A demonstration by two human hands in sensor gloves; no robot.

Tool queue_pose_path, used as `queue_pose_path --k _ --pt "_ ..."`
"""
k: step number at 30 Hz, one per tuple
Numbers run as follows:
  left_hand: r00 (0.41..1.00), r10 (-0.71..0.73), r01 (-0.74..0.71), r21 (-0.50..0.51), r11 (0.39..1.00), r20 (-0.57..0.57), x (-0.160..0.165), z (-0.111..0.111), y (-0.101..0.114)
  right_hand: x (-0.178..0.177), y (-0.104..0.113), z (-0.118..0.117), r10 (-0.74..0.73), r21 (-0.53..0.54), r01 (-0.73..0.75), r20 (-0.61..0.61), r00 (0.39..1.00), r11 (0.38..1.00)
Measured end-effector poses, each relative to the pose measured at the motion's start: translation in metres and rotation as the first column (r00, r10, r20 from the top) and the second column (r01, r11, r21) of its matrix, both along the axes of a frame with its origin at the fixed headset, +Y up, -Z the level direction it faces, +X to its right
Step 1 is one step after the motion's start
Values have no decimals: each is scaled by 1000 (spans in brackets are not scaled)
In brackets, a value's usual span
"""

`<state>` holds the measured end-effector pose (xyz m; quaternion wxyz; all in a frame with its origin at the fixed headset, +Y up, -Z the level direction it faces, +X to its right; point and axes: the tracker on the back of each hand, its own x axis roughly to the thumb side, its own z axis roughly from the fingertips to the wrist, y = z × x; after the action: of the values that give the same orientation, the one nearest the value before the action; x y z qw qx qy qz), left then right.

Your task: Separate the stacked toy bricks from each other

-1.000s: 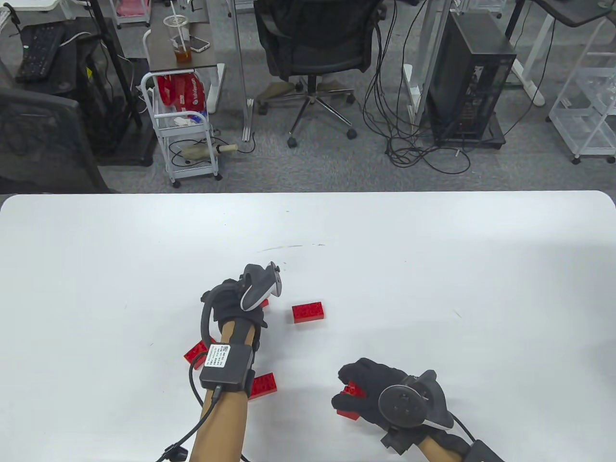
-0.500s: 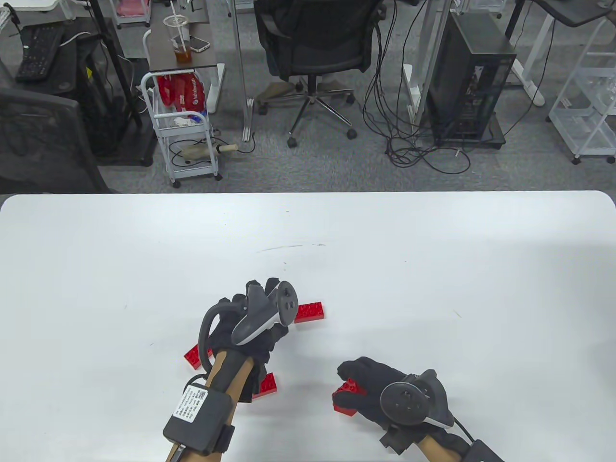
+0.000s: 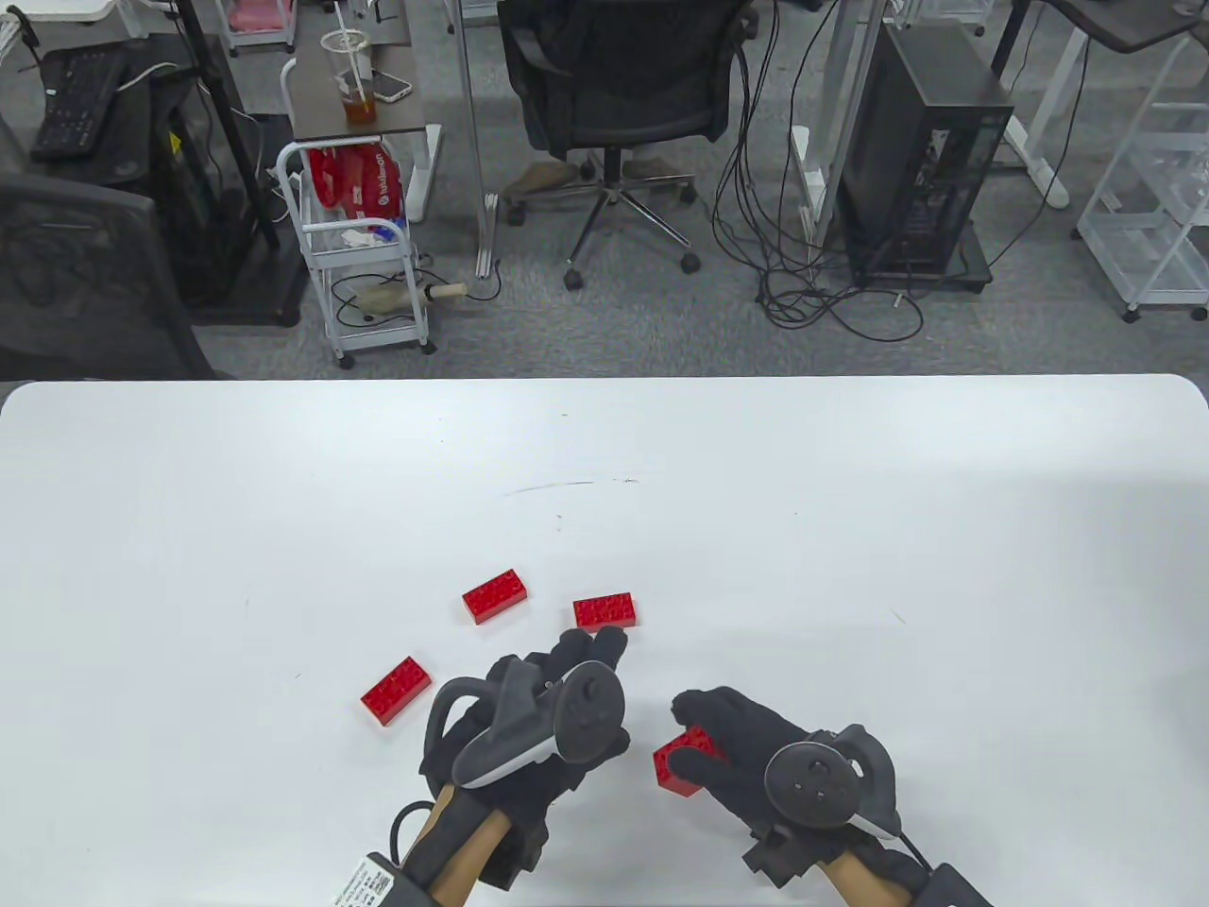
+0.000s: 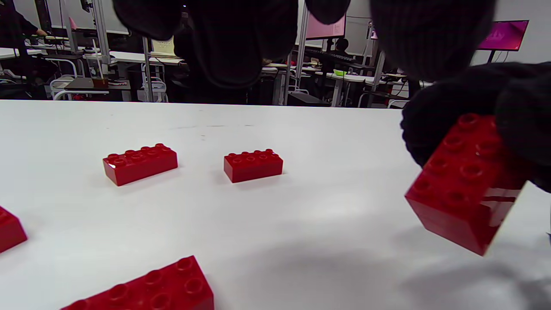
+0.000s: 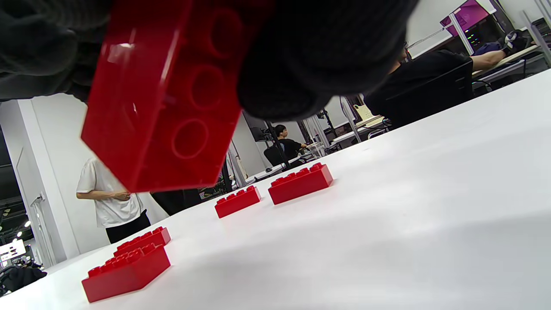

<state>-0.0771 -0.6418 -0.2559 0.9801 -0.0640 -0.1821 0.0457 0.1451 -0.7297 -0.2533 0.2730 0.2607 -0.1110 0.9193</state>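
My right hand (image 3: 697, 729) grips a stack of red bricks (image 3: 680, 759), tilted and just above the white table (image 3: 850, 529). The stack also shows in the left wrist view (image 4: 467, 185) and the right wrist view (image 5: 172, 99). My left hand (image 3: 603, 652) is empty with its fingers spread, just left of the stack and not touching it. Single red bricks lie at the back left (image 3: 495, 595), the back middle (image 3: 604, 611) and the left (image 3: 396, 690). Another single brick (image 4: 150, 288) lies under my left hand, hidden in the table view.
The four loose bricks lie apart on the table in the right wrist view, the nearest one (image 5: 127, 267) at lower left. Beyond the table's far edge stand an office chair (image 3: 623, 94) and a wire cart (image 3: 364, 255).
My left hand left a brick at the back left, then drew back and rightward to beside the stack. My right hand tilted the stack up slightly.
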Motion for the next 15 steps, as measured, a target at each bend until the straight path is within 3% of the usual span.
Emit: queue_pose_path --k 6,12,15 --pt "997 63 -66 59 996 43 4 9 -15 3 -1 -2 -52 -21 52 9 999 998" --pt "971 225 -228 31 973 82 13 19 -46 3 -4 -2 -89 -52 90 11 996 995" --pt "970 222 -225 14 974 98 20 20 -58 2 -4 -2 -94 -60 95 8 996 994"
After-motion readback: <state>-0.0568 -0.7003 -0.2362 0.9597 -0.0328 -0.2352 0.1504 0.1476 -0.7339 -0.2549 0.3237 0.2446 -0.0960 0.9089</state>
